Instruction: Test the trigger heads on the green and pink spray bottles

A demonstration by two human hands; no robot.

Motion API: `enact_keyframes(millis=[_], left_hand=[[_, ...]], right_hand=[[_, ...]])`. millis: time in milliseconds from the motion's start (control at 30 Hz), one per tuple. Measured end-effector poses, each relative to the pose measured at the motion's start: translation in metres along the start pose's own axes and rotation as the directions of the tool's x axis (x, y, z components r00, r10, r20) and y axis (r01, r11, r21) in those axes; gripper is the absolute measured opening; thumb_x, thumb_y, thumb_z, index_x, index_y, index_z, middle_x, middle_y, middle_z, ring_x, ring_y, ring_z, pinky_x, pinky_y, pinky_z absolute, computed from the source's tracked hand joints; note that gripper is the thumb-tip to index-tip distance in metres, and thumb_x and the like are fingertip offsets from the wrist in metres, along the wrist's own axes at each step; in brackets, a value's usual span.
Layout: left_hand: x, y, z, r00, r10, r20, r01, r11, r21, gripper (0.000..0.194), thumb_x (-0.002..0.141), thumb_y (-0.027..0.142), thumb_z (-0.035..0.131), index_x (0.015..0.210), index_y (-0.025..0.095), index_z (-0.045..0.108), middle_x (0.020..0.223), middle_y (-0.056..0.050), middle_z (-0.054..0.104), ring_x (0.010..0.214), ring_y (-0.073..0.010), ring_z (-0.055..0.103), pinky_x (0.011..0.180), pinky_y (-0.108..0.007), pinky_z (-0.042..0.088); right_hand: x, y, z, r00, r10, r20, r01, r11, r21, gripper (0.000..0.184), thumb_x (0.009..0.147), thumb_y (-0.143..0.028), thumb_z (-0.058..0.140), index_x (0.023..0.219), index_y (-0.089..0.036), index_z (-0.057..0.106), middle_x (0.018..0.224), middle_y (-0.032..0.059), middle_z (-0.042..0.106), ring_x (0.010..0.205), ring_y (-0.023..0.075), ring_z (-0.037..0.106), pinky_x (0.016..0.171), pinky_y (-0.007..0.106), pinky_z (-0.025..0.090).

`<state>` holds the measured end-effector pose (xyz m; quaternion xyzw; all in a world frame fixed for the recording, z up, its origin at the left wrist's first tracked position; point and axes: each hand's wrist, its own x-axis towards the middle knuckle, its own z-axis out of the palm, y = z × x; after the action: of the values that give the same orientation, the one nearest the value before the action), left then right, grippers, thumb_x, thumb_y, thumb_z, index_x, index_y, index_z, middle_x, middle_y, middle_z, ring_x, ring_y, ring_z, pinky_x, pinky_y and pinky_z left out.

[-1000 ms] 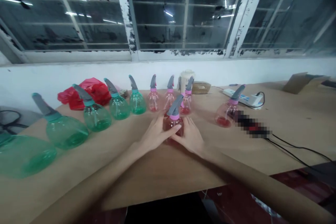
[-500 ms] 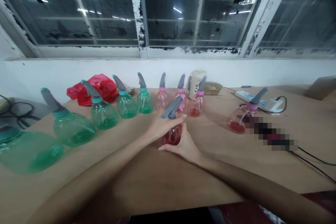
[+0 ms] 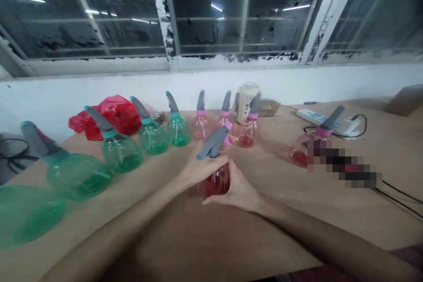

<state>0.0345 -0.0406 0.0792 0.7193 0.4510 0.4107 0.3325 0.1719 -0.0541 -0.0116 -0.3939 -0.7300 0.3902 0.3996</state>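
My left grip [image 3: 201,166] clasps this bottle [image 3: 218,181] up high, right grip [image 3: 243,188] hugs its side (a steadying step, I'd judge); next move wants even pressure

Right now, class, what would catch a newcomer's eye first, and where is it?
In the picture's middle, the left hand and right hand hold a red spray bottle. Green bottles line the left side, with a bright red bag behind them.

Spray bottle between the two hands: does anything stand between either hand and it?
Nothing visible does. The left hand wraps the spray bottle below its grey head, and the right hand cups its right side; the far side is hidden.
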Motion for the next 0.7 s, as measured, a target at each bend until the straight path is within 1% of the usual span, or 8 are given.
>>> enact_keyframes(millis=[100, 200, 267, 333, 433, 500, 600, 700], left_hand=[[-0.002, -0.005, 0.003, 0.998, -0.035, 0.047, 0.039, 0.997, -0.074, 0.017, 0.069, 0.021, 0.058, 0.085, 0.020, 0.060, 0.086, -0.003, 0.068, 0.079, -0.0180, 0.066, 0.075, -0.031, 0.053], [-0.004, -0.004, 0.004, 0.994, -0.044, 0.100, 0.056, 0.991, -0.118, 0.020, 0.072, 0.031, 0.064, 0.087, 0.019, 0.058, 0.085, -0.003, 0.068, 0.080, -0.0193, 0.067, 0.075, -0.033, 0.053], [-0.005, 0.000, 0.004, 0.995, -0.005, 0.100, 0.017, 0.993, -0.116, 0.022, 0.073, 0.034, 0.066, 0.089, 0.020, 0.057, 0.084, -0.003, 0.067, 0.082, -0.0192, 0.067, 0.077, -0.033, 0.052], [-0.006, 0.004, 0.004, 0.996, 0.026, 0.083, -0.018, 0.996, -0.093, 0.019, 0.076, 0.034, 0.065, 0.087, 0.020, 0.057, 0.081, -0.001, 0.065, 0.078, -0.0174, 0.065, 0.075, -0.032, 0.052], [-0.007, 0.008, 0.005, 0.998, 0.035, 0.047, -0.034, 0.999, -0.017, 0.017, 0.077, 0.035, 0.063, 0.074, 0.020, 0.054, 0.068, 0.003, 0.059, 0.064, -0.0141, 0.060, 0.066, -0.029, 0.051], [-0.008, 0.010, 0.005, 0.999, 0.038, 0.020, -0.038, 0.999, 0.030, 0.018, 0.077, 0.034, 0.062, 0.071, 0.020, 0.053, 0.063, 0.004, 0.056, 0.059, -0.0131, 0.057, 0.061, -0.028, 0.049], [-0.009, 0.013, 0.006, 0.999, 0.047, -0.023, -0.046, 0.998, 0.053, 0.012, 0.077, 0.032, 0.062, 0.080, 0.021, 0.058, 0.064, 0.004, 0.056, 0.060, -0.0136, 0.056, 0.061, -0.027, 0.047], [-0.010, 0.013, 0.006, 0.998, 0.050, -0.049, -0.046, 0.996, 0.073, 0.015, 0.079, 0.035, 0.060, 0.086, 0.022, 0.059, 0.061, 0.004, 0.051, 0.059, -0.0131, 0.052, 0.061, -0.027, 0.045]], right_hand=[[-0.002, -0.003, -0.001, 0.996, -0.089, 0.006, 0.089, 0.996, 0.006, 0.110, 0.051, -0.049, 0.083, 0.139, -0.026, 0.021, 0.140, 0.0123, 0.036, 0.132, 0.0310, 0.035, 0.107, 0.051, 0.033], [-0.004, -0.007, -0.001, 0.989, -0.145, 0.008, 0.145, 0.989, 0.007, 0.118, 0.052, -0.048, 0.083, 0.144, -0.027, 0.011, 0.145, 0.0127, 0.030, 0.135, 0.0312, 0.029, 0.109, 0.051, 0.030], [-0.004, -0.009, -0.001, 0.988, -0.156, 0.001, 0.156, 0.988, 0.010, 0.118, 0.053, -0.048, 0.082, 0.145, -0.027, 0.011, 0.145, 0.0137, 0.031, 0.134, 0.0315, 0.031, 0.108, 0.052, 0.031], [-0.005, -0.009, 0.000, 0.987, -0.161, 0.001, 0.161, 0.987, 0.021, 0.118, 0.054, -0.048, 0.082, 0.145, -0.027, 0.011, 0.143, 0.0141, 0.034, 0.133, 0.0318, 0.034, 0.109, 0.054, 0.030], [-0.006, -0.010, 0.000, 0.988, -0.157, 0.014, 0.156, 0.987, 0.040, 0.115, 0.053, -0.047, 0.082, 0.144, -0.027, 0.015, 0.140, 0.0131, 0.039, 0.132, 0.0319, 0.036, 0.109, 0.054, 0.028], [-0.007, -0.011, 0.000, 0.988, -0.151, 0.023, 0.150, 0.988, 0.046, 0.112, 0.053, -0.047, 0.083, 0.143, -0.027, 0.019, 0.140, 0.0124, 0.040, 0.133, 0.0321, 0.035, 0.109, 0.054, 0.029], [-0.008, -0.013, -0.002, 0.987, -0.158, 0.021, 0.157, 0.985, 0.066, 0.110, 0.053, -0.045, 0.083, 0.142, -0.027, 0.021, 0.142, 0.0115, 0.038, 0.134, 0.0318, 0.033, 0.108, 0.052, 0.032], [-0.008, -0.013, -0.004, 0.986, -0.165, 0.026, 0.162, 0.983, 0.087, 0.107, 0.055, -0.042, 0.083, 0.141, -0.027, 0.023, 0.140, 0.0108, 0.041, 0.129, 0.0297, 0.041, 0.105, 0.050, 0.037]])
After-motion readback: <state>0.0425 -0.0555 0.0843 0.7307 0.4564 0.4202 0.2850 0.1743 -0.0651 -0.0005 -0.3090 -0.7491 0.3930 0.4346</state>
